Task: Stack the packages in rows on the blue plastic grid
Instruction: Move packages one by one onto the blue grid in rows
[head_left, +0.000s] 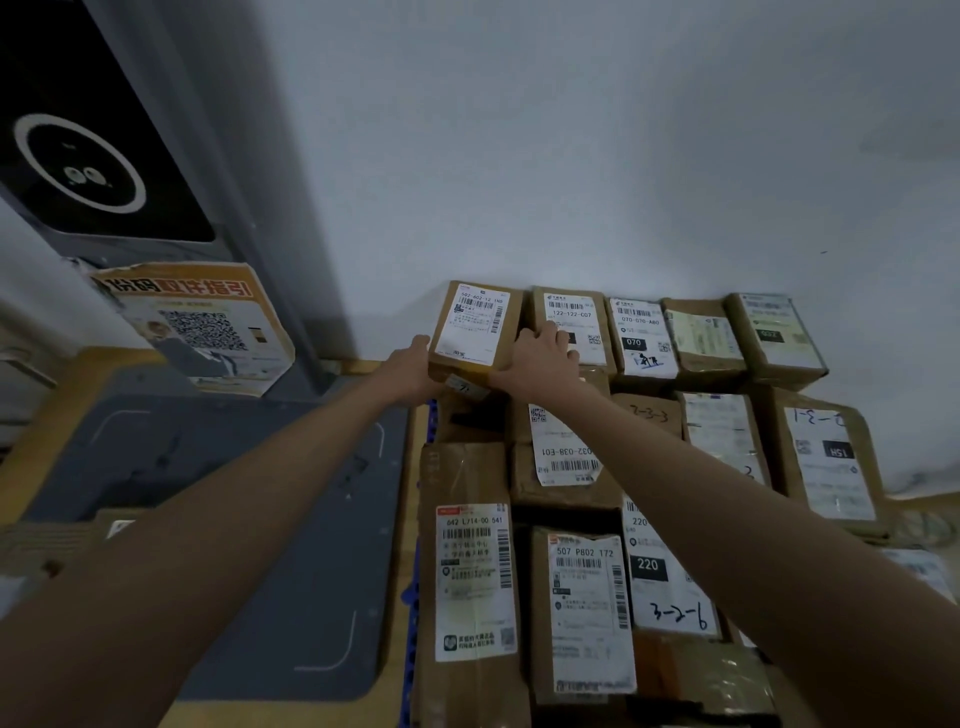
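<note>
1. The white wall (571, 130) is filling the upper part of your view, with the far row of packages lying against its foot.
2. The grey kiosk (156, 156) is standing at your left, wearing an orange QR poster (202, 327), with a grey mat (234, 519) lying below it.
3. Cardboard packages are lying in rows; the tall package (470, 582) labelled 642 is sitting nearest you at the left edge, and the blue plastic grid (410, 597) is only peeking out beside it.
4. The corner package (475, 327), labelled 502-602, is sitting at the left end of the far row, tilted, touching its neighbour package (574, 325).
5. Your left hand (410, 371) is gripping its left side; fingers hidden, so how they curl I cannot tell.
6. Your right hand (543, 353) is pressing its right edge, fingers spreading onto the neighbour's label.
</note>
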